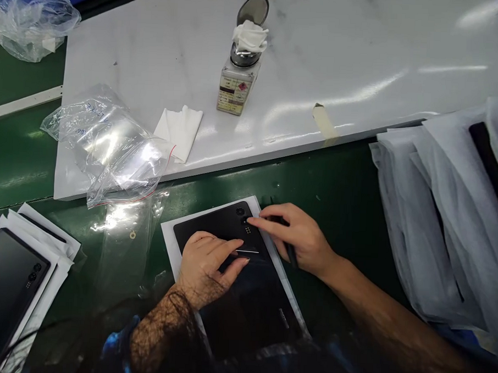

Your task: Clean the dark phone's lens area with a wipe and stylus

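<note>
While the left hand lies flat, fingers spread, pressing down one black tablet on its white sheet on the green bench, the right hand curls around a dark pen-like tool, its forefinger touching the camera lenses. A slip there could smudge or scratch the glass. A second tablet lies at the near left. Farther back, on the white board: two clear bags, one folded wipe, one bottle
</note>
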`<action>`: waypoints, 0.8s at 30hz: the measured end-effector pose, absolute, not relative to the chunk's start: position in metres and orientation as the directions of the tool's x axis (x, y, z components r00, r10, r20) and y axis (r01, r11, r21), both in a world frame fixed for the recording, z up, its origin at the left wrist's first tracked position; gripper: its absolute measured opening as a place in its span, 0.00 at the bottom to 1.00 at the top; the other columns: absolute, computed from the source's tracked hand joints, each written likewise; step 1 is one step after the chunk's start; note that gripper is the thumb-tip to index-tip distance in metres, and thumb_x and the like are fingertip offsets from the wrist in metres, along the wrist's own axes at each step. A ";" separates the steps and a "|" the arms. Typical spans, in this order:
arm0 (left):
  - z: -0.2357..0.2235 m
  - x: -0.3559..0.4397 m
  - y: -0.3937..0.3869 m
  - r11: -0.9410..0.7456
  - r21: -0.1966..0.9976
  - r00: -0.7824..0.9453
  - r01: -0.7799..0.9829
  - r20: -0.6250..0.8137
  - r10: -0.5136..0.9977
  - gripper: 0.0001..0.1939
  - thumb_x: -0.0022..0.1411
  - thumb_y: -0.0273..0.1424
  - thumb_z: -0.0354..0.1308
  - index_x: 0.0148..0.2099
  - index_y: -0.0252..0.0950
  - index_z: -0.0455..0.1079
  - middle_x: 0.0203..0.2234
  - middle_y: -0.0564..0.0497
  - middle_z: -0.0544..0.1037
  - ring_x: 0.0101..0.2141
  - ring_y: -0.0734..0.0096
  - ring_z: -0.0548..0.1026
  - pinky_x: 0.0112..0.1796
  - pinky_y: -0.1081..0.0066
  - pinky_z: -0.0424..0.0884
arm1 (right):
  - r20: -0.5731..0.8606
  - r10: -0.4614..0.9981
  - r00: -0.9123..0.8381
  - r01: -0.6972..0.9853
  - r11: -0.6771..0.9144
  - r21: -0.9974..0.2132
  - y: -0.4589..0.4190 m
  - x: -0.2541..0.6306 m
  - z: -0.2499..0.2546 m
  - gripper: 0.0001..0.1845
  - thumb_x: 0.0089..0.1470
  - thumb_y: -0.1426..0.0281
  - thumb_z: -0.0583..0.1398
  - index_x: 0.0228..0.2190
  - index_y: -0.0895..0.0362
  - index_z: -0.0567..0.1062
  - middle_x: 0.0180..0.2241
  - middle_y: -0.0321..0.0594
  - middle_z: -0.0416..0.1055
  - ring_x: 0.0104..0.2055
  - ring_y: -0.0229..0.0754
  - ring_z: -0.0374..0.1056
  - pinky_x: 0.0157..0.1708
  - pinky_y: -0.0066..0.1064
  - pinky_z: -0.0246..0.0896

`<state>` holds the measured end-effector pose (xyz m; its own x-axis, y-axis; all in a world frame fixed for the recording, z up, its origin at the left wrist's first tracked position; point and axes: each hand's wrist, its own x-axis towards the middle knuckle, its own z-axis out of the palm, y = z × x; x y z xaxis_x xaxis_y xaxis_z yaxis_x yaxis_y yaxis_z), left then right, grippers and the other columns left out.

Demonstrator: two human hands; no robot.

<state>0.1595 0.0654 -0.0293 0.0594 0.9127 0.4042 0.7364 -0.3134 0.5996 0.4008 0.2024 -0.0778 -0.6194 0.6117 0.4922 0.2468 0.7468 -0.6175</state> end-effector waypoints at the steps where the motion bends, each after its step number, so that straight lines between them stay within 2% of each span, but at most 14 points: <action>1: -0.030 0.160 0.066 -0.316 0.597 0.060 0.737 0.408 0.911 0.05 0.82 0.29 0.73 0.57 0.41 0.86 0.33 0.57 0.98 0.29 0.61 0.95 0.37 0.58 0.94 | 0.542 0.523 -0.658 0.239 0.827 -0.509 0.202 0.400 -0.079 0.22 0.88 0.74 0.58 0.58 0.47 0.92 0.46 0.41 0.88 0.43 0.46 0.82 0.42 0.39 0.76; 3: -0.031 0.160 0.066 -0.318 0.594 0.057 0.739 0.416 0.908 0.04 0.84 0.31 0.71 0.57 0.43 0.85 0.33 0.58 0.98 0.28 0.61 0.95 0.36 0.58 0.95 | 0.591 0.424 -0.686 0.223 0.896 -0.384 0.200 0.398 -0.078 0.24 0.88 0.78 0.56 0.62 0.50 0.90 0.44 0.40 0.85 0.41 0.45 0.78 0.40 0.39 0.71; 8: -0.035 0.159 0.064 -0.310 0.605 0.046 0.734 0.411 0.910 0.05 0.82 0.31 0.72 0.57 0.43 0.86 0.33 0.57 0.98 0.28 0.61 0.95 0.37 0.59 0.94 | 0.547 0.450 -0.706 0.338 0.893 -0.298 0.199 0.393 -0.066 0.22 0.86 0.81 0.60 0.61 0.50 0.91 0.41 0.37 0.83 0.41 0.44 0.76 0.41 0.39 0.64; 10: -0.037 0.159 0.063 -0.307 0.615 0.042 0.727 0.407 0.913 0.08 0.79 0.29 0.75 0.57 0.42 0.87 0.34 0.56 0.98 0.29 0.61 0.95 0.38 0.60 0.94 | 0.559 0.480 -0.676 0.386 0.877 -0.286 0.197 0.393 -0.066 0.23 0.85 0.83 0.61 0.59 0.50 0.92 0.41 0.37 0.84 0.41 0.45 0.76 0.41 0.39 0.64; 13: -0.043 0.158 0.063 -0.304 0.628 0.024 0.716 0.413 0.911 0.13 0.74 0.27 0.78 0.57 0.42 0.89 0.33 0.56 0.98 0.29 0.60 0.95 0.39 0.59 0.94 | 0.563 0.504 -0.655 0.417 0.862 -0.287 0.196 0.393 -0.072 0.25 0.82 0.85 0.60 0.61 0.52 0.92 0.45 0.41 0.87 0.43 0.46 0.78 0.44 0.39 0.69; 16: -0.048 0.160 0.065 -0.297 0.654 0.002 0.695 0.412 0.911 0.20 0.68 0.23 0.79 0.60 0.43 0.88 0.33 0.58 0.98 0.26 0.60 0.93 0.38 0.56 0.94 | 0.569 0.494 -0.657 0.408 0.868 -0.283 0.203 0.389 -0.079 0.28 0.78 0.87 0.62 0.61 0.51 0.94 0.47 0.44 0.90 0.46 0.48 0.81 0.45 0.40 0.72; 19: -0.045 0.170 0.060 -0.277 0.697 -0.025 0.662 0.390 0.920 0.26 0.64 0.22 0.82 0.60 0.48 0.86 0.33 0.60 0.99 0.26 0.59 0.94 0.40 0.53 0.98 | 0.471 0.548 -0.691 0.464 0.836 -0.292 0.216 0.372 -0.078 0.29 0.73 0.87 0.65 0.59 0.49 0.95 0.50 0.47 0.91 0.48 0.52 0.82 0.46 0.42 0.72; 21: -0.038 0.178 0.048 -0.248 0.719 -0.044 0.649 0.361 0.931 0.28 0.63 0.22 0.85 0.59 0.52 0.84 0.32 0.62 0.99 0.29 0.58 0.96 0.40 0.53 1.00 | 0.402 0.582 -0.707 0.497 0.813 -0.304 0.221 0.352 -0.071 0.27 0.74 0.86 0.65 0.60 0.51 0.95 0.53 0.51 0.91 0.51 0.55 0.83 0.48 0.44 0.74; 22: -0.034 0.181 0.041 -0.230 0.722 -0.054 0.652 0.347 0.936 0.29 0.63 0.24 0.87 0.59 0.53 0.84 0.31 0.62 0.98 0.28 0.57 0.96 0.38 0.53 1.00 | 0.387 0.585 -0.713 0.497 0.811 -0.308 0.221 0.339 -0.067 0.25 0.75 0.84 0.65 0.60 0.51 0.94 0.53 0.52 0.91 0.52 0.56 0.83 0.50 0.45 0.74; 24: -0.022 0.181 0.024 -0.194 0.695 -0.058 0.692 0.321 0.945 0.21 0.69 0.34 0.87 0.58 0.53 0.84 0.27 0.60 0.96 0.26 0.58 0.93 0.33 0.56 0.98 | 0.376 0.562 -0.737 0.472 0.825 -0.310 0.216 0.312 -0.058 0.20 0.78 0.80 0.66 0.59 0.51 0.93 0.52 0.51 0.91 0.52 0.57 0.83 0.50 0.45 0.74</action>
<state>0.1809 0.0245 -0.0217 -0.0576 0.9453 0.3211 0.6925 -0.1939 0.6949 0.3124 0.2158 -0.0583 -0.7368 0.5621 0.3757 0.4716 0.8255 -0.3101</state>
